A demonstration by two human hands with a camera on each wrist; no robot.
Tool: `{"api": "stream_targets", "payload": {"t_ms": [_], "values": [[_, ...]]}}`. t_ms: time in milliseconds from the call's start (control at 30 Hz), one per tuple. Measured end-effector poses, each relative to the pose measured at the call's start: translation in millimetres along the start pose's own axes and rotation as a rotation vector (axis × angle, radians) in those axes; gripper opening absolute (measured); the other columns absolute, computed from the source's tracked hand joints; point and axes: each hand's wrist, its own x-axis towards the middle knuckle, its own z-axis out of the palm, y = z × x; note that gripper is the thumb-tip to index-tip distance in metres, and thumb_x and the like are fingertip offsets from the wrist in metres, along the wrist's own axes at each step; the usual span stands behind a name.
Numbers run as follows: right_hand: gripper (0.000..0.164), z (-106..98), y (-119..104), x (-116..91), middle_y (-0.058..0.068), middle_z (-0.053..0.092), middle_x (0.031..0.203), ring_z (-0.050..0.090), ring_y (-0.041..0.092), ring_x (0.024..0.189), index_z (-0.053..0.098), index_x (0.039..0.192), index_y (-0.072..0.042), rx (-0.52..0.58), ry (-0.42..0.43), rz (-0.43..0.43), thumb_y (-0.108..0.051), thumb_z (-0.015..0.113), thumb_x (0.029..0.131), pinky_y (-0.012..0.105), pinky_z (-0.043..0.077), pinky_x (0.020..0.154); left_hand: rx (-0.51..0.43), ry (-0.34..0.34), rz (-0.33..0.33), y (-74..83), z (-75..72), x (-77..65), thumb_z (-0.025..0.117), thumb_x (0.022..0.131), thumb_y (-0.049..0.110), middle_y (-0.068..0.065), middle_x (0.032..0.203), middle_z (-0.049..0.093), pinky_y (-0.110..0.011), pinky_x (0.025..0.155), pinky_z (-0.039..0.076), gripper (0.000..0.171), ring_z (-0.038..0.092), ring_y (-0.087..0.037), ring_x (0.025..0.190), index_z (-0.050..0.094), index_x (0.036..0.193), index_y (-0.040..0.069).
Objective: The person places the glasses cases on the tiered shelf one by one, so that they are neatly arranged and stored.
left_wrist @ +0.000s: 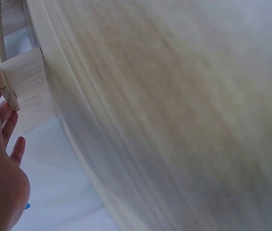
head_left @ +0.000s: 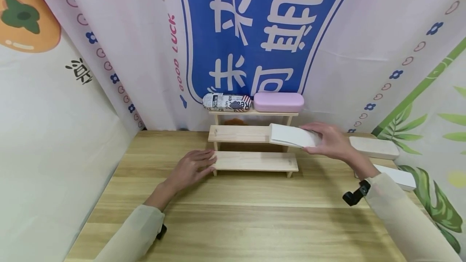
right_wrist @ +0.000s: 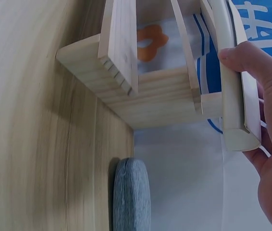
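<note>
Right grip (head_left: 330, 141) clamps a white case (head_left: 291, 135), long axis left-right, slightly askew; left grip (head_left: 191, 167), fingers apart, touches tiered stand (head_left: 256, 161)

Bright and even in the head view, softly shadowed on the wood-grain tabletop (head_left: 233, 229) beside the right sleeve (head_left: 405, 213). Dimmer in both wrist views: blurred, bowed and pale-sheened in the left; shadowed around the tiered wooden shelf (right_wrist: 157, 106) in the right.

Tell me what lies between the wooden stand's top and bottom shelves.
In the head view, the middle shelf lies there, its right end hidden by the white case in the right hand.
</note>
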Motion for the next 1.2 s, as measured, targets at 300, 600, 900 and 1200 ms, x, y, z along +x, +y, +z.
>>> {"api": "stream_targets", "payload": {"t_ms": [300,600,900,1200], "values": [[0.065,8.3,-9.4,13.7,0.016,0.077,0.12,0.072,0.033,0.103,0.073,0.13,-0.005,0.073,-0.006,-0.016,-0.018,0.095,0.07,0.047,0.057,0.085,-0.016,0.005,0.003,0.5,-0.5,0.2,0.084,0.092,0.02,-0.018,0.137,0.069,-0.059,0.106,0.053,0.037,0.069,-0.035,0.126,0.076,0.125,0.004],[0.067,16.3,-23.8,28.2,0.017,0.076,0.123,0.072,0.035,0.108,0.073,0.13,-0.003,0.087,0.007,-0.035,-0.019,0.097,0.069,0.051,0.06,0.088,-0.022,0.0,0.002,-0.2,-0.4,-0.8,0.083,0.093,0.022,-0.018,0.138,0.069,-0.059,0.107,0.052,0.038,0.068,-0.035,0.127,0.076,0.126,0.005],[0.067,25.2,-32.7,40.6,0.017,0.076,0.124,0.072,0.037,0.111,0.073,0.131,-0.004,0.101,0.025,-0.056,-0.02,0.097,0.07,0.054,0.06,0.093,-0.017,0.007,0.012,0.1,0.2,0.0,0.084,0.091,0.02,-0.019,0.137,0.069,-0.06,0.105,0.053,0.039,0.069,-0.036,0.125,0.076,0.125,0.004],[0.067,39.5,-41.8,56.8,0.017,0.076,0.125,0.071,0.037,0.116,0.074,0.13,-0.004,0.102,0.03,-0.074,-0.024,0.094,0.071,0.053,0.059,0.097,-0.023,0.013,0.007,1.0,-0.1,-0.2,0.085,0.091,0.02,-0.019,0.136,0.069,-0.059,0.106,0.053,0.038,0.069,-0.035,0.125,0.077,0.124,0.004]]}}
